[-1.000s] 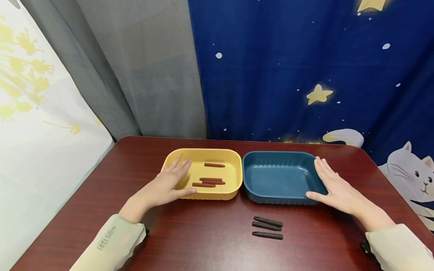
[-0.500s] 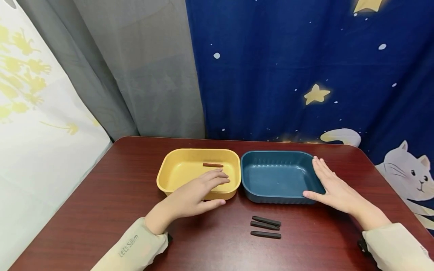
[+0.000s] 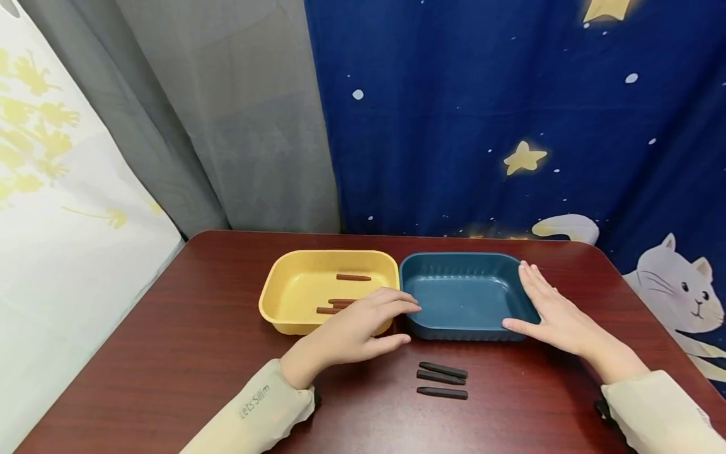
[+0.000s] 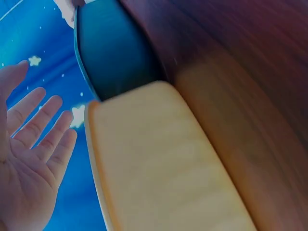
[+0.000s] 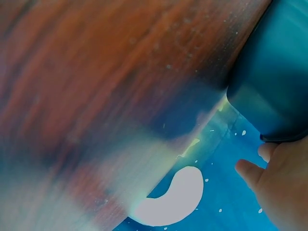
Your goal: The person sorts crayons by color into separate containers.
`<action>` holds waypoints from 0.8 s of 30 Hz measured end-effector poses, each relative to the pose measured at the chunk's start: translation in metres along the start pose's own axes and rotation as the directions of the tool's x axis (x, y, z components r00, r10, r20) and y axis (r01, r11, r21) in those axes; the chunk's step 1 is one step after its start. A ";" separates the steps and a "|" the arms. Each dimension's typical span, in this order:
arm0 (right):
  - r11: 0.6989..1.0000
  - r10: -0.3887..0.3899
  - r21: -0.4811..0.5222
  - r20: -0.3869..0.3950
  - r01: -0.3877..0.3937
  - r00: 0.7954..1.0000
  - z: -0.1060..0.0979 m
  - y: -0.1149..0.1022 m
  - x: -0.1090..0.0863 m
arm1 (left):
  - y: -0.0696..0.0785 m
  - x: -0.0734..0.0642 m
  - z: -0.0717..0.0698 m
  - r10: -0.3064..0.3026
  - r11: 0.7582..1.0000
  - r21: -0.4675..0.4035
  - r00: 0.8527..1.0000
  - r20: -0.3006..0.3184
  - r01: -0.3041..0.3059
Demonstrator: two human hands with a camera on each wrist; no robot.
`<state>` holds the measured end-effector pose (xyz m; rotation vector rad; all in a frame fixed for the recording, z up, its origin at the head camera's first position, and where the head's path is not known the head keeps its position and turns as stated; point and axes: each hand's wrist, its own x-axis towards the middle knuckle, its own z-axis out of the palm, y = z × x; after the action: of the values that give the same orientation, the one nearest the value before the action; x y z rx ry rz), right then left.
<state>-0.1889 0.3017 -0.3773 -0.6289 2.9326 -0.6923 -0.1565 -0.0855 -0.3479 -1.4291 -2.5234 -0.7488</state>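
Observation:
In the head view my left hand (image 3: 360,325) hovers over the front right corner of a yellow plastic tub (image 3: 278,315). Its fingers are extended, and the fingertips reach toward the blue tub's left end. Several reddish-brown crayons (image 3: 353,277) lie in the yellow tub, some partly hidden behind that hand. The palm and spread fingers of the left hand (image 4: 36,159) show empty in the left wrist view. My right hand (image 3: 558,315) rests at the right end of the dark blue tub (image 3: 465,334), fingers straight along its rim. Three black crayons (image 3: 442,393) lie on the table in front.
Both tubs stand side by side on a reddish-brown wooden table (image 3: 227,353). Behind the table hang a grey curtain (image 3: 266,126) and a blue starry curtain (image 3: 442,139). A white printed cloth (image 3: 85,284) hangs at the left.
My left hand has moved right, from the yellow tub's left end to its right front corner. The right hand has kept its place at the blue tub. The crayons lie as before.

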 end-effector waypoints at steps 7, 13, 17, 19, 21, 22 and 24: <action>1.000 -0.005 -0.002 -0.002 0.005 1.000 0.000 -0.001 0.002 | 0.008 0.015 0.015 0.064 0.998 -0.003 0.997 0.052 -0.064; 1.000 -0.006 -0.003 0.000 0.006 1.000 0.000 -0.001 0.002 | 0.019 0.023 0.025 0.079 0.996 0.032 0.983 0.166 -0.085; 1.000 -0.003 -0.006 0.002 0.003 1.000 0.000 0.000 0.001 | 0.023 0.030 0.030 0.102 0.992 0.046 0.964 0.244 -0.116; 1.000 -0.002 -0.009 0.001 0.002 1.000 -0.001 0.000 0.001 | 0.024 0.033 0.033 0.117 0.990 0.045 0.951 0.285 -0.135; 1.000 -0.002 -0.013 0.000 0.002 1.000 -0.001 0.001 0.001 | 0.024 0.037 0.036 0.128 0.989 0.031 0.935 0.329 -0.146; 1.000 -0.001 -0.013 -0.002 0.001 1.000 -0.001 0.001 0.001 | 0.024 0.039 0.038 0.132 0.988 0.029 0.927 0.351 -0.151; 1.000 -0.004 -0.014 -0.003 0.004 1.000 0.000 0.001 0.001 | 0.024 0.041 0.041 0.132 0.988 0.027 0.909 0.395 -0.155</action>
<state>-0.1900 0.3023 -0.3773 -0.6359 2.9426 -0.6745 -0.1542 -0.0237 -0.3604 -1.8822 -2.6468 -0.3889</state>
